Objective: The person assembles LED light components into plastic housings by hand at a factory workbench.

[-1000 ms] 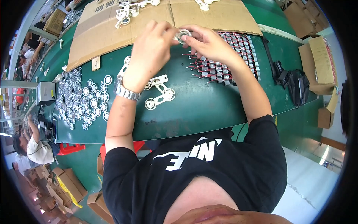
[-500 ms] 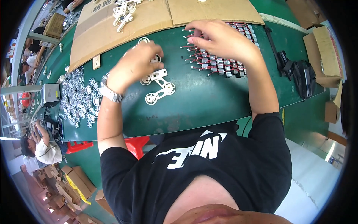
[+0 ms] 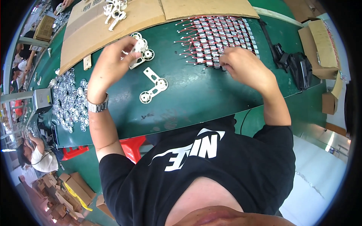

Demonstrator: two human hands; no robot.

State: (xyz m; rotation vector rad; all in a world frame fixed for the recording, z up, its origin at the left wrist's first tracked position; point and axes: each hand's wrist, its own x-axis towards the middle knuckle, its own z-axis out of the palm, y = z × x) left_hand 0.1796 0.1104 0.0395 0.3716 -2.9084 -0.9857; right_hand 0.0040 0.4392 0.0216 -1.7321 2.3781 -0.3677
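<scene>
My left hand [image 3: 113, 62] is closed, thumb and fingers pinching a cream plastic frame with round rings [image 3: 148, 55] above the green table. A second cream frame, L-shaped with two rings [image 3: 161, 84], lies flat just nearer to me. My right hand [image 3: 245, 66] has its fingers curled and drawn together at the near edge of the rows of small silver battery packs [image 3: 211, 41]. Red wires with white plugs stick out to the left of these packs. My right fingertips are partly hidden, so whether they grip a pack does not show.
Many silvery ring parts [image 3: 69, 100] are heaped at the left. A flattened cardboard sheet [image 3: 139, 17] carries more cream frames [image 3: 114, 13] at the back. A black strap with a pouch [image 3: 301, 69] lies right, near an open carton [image 3: 320, 49]. Another person [image 3: 41, 154] sits far left.
My right hand has come from the packs' left end to their near edge, and its fingers have closed. My left hand has moved left, lifting one frame away from the L-shaped one.
</scene>
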